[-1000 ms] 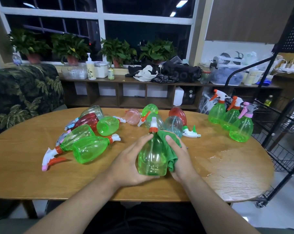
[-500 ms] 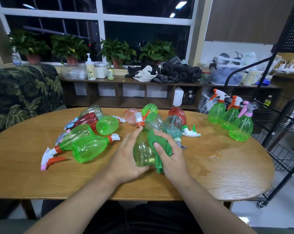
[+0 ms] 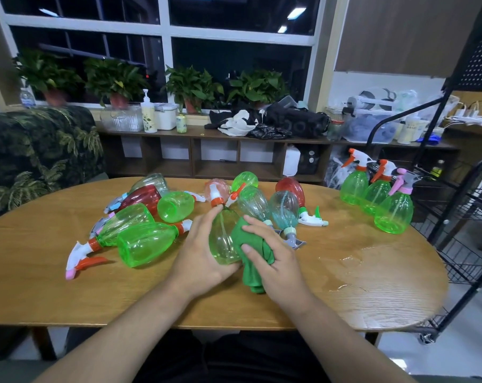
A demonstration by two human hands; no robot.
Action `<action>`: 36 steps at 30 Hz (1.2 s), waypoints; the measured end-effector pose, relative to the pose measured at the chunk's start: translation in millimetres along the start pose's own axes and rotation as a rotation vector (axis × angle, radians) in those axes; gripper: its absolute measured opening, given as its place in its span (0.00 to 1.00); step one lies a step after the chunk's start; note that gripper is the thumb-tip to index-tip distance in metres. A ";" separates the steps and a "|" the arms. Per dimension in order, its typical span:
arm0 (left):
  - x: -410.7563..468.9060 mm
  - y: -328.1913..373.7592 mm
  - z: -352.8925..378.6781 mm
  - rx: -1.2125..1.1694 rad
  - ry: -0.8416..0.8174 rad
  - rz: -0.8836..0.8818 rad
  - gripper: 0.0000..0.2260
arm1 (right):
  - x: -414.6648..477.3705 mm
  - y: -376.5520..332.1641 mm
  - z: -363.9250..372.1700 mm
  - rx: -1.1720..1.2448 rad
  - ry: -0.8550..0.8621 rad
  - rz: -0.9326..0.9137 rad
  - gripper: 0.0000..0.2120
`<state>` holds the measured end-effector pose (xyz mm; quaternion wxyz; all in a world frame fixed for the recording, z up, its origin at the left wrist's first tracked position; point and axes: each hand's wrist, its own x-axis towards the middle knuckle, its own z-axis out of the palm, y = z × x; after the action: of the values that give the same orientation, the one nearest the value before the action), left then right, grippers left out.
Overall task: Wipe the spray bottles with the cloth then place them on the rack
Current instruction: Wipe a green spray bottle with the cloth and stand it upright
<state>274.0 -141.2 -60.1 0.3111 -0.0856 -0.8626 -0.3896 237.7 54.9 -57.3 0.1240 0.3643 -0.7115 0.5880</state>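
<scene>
My left hand (image 3: 198, 252) grips a clear green spray bottle (image 3: 224, 239) above the wooden table (image 3: 68, 294), its white and orange nozzle pointing away from me. My right hand (image 3: 273, 258) holds a green cloth (image 3: 248, 252) and presses it against the bottle's right side. Several other spray bottles, green, red, pink and clear, lie on their sides across the table, among them a big green one (image 3: 143, 244). Three green bottles (image 3: 375, 194) stand upright on the black wire rack (image 3: 461, 230) at the right.
A wet patch (image 3: 353, 261) shines on the table's right part. A leaf-patterned sofa (image 3: 35, 150) stands at the left. Behind the table a low shelf (image 3: 206, 150) holds jars, clothes and boxes, with potted plants along the window.
The bottle went from upright to tilted with its nozzle pointing away from me. My right hand has slid the cloth along its side, and both hands shifted slightly.
</scene>
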 end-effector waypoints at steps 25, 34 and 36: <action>-4.6 4.2 7.6 0.123 -0.220 0.225 0.55 | 9.9 -3.4 -6.7 0.464 0.213 0.243 0.10; -1.4 -2.5 3.2 0.018 -0.014 0.015 0.52 | 2.4 1.2 1.8 0.031 0.023 0.009 0.14; -0.1 -3.1 2.9 0.015 0.021 -0.015 0.52 | 0.3 1.6 2.1 -0.048 -0.012 -0.038 0.14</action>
<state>271.5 -141.3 -63.5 0.3179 -0.0726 -0.8628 -0.3863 236.9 53.0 -58.8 0.1396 0.3785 -0.7189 0.5661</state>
